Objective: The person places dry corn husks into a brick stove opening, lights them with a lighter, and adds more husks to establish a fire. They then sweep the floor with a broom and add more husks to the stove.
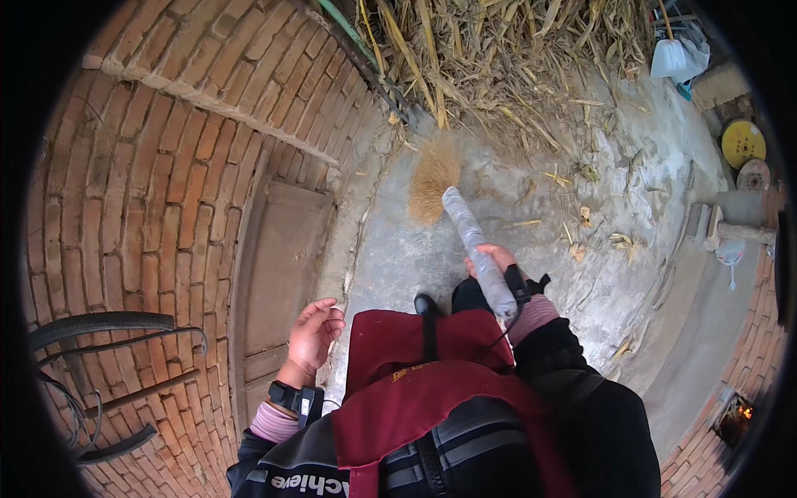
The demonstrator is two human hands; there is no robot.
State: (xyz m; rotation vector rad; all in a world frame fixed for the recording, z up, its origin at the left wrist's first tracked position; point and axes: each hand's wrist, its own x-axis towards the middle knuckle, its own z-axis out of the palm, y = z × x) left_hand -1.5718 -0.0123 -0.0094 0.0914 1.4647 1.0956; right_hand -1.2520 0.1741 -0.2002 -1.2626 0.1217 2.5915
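Observation:
My right hand (498, 256) grips a straw broom (466, 219) by its thick handle, which is wrapped in a pale grey covering. The fan of tan bristles (429, 187) points away from me, over the concrete floor (405, 267); contact with the floor is hard to tell. My left hand (316, 333) is raised at the left of my dark red apron (429, 386), holding nothing, with its fingers loosely bent and apart. A heap of dry corn stalks (510, 56) lies beyond the broom, and loose leaf scraps (622, 244) are scattered to its right.
A brick wall (143, 187) with a wooden door (286, 249) runs along the left, where black rubber strips (103, 327) hang. A shovel blade (420, 119) rests by the stalks. At right are a white dustpan (669, 59), a yellow disc (743, 144) and a fire (742, 413) in a brick opening.

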